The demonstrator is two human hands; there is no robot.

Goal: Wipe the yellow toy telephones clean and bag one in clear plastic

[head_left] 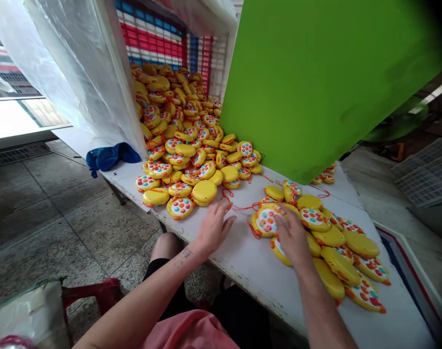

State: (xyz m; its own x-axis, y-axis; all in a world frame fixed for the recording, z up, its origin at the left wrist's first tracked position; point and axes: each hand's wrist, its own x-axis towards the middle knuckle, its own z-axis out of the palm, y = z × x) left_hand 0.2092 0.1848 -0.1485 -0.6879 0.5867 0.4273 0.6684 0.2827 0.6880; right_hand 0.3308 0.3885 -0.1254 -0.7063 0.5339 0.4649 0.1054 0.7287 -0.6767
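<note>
Left hand (215, 227) above worktop (239, 259): half-open, thumb apart; contact with red cord (245, 208) unclear. Right hand (292, 233) closed on yellow toy (266, 220) at smaller heap's (332, 236) left end, apparently gripped sideways to leave buttons visible. Beyond: larger pile (184, 140), mesh wall (151, 39) presumably containing it; green panel (315, 87) alongside.

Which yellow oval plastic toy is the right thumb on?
The leftmost toy in the foreground right pile; the right hand has its thumb across only this face.
</note>
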